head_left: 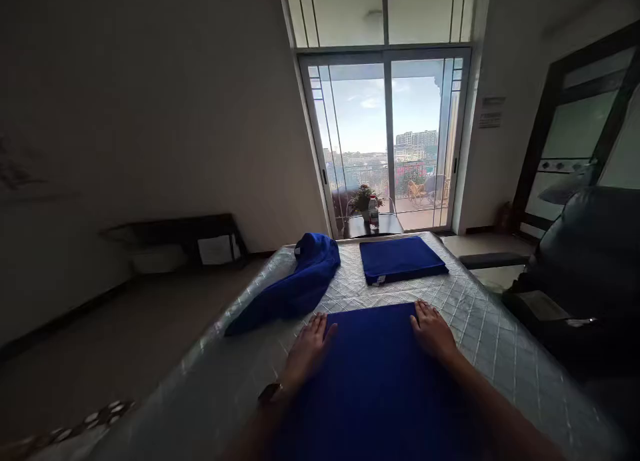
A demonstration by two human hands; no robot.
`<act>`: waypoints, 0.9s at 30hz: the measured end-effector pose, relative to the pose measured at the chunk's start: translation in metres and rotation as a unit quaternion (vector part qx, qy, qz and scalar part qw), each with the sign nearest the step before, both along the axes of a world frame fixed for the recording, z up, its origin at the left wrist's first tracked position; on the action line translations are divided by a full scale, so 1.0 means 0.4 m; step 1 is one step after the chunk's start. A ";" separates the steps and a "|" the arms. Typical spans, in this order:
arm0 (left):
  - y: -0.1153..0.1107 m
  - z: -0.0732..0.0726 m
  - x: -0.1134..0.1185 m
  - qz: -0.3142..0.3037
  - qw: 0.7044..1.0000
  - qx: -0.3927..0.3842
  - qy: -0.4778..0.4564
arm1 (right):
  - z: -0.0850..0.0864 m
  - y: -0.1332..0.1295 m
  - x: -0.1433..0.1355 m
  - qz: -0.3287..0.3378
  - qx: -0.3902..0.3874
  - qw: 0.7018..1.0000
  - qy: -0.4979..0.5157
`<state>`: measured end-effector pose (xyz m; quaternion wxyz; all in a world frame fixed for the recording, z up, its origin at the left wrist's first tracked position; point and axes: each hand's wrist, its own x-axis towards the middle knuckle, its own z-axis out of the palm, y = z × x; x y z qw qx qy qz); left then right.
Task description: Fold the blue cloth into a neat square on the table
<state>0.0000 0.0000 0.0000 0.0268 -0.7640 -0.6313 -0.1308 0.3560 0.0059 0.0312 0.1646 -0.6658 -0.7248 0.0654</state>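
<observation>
A blue cloth (373, 374) lies flat and smooth in front of me on the quilted mattress (480, 314). My left hand (313, 344) rests along its far left edge, fingers stretched out. On the far right corner lies my right hand (431, 324), also flat with its fingers extended. Beyond my right hand sits a neatly folded blue cloth (403, 257) with a small white tag at its front edge. A crumpled blue garment (300, 281) is heaped to the left, past my left hand. The near end of the flat cloth runs out of view.
A dark chair (590, 247) stands at the right beside the mattress. Past the far edge, a small table (357, 229) carries a plastic bottle (373, 213) and a potted plant (363, 197). Behind it is a glass sliding door (350, 127). A low dark cabinet (185, 237) lines the left wall.
</observation>
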 end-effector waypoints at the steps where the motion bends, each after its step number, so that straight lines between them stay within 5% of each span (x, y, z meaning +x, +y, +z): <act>1: -0.002 0.001 -0.003 0.009 1.000 -0.002 -0.008 | -0.001 0.001 0.001 0.001 0.001 1.000 -0.004; 13: -0.039 0.056 0.014 0.053 0.997 -0.026 -0.056 | 0.021 -0.010 -0.009 0.004 -0.004 0.999 -0.047; 20: -0.036 0.047 0.013 0.055 0.997 -0.004 -0.051 | 0.060 -0.063 -0.014 0.015 -0.004 0.997 -0.075; 27: -0.030 0.034 0.007 0.040 0.998 0.012 -0.040 | 0.031 -0.136 -0.014 0.019 -0.031 0.999 -0.032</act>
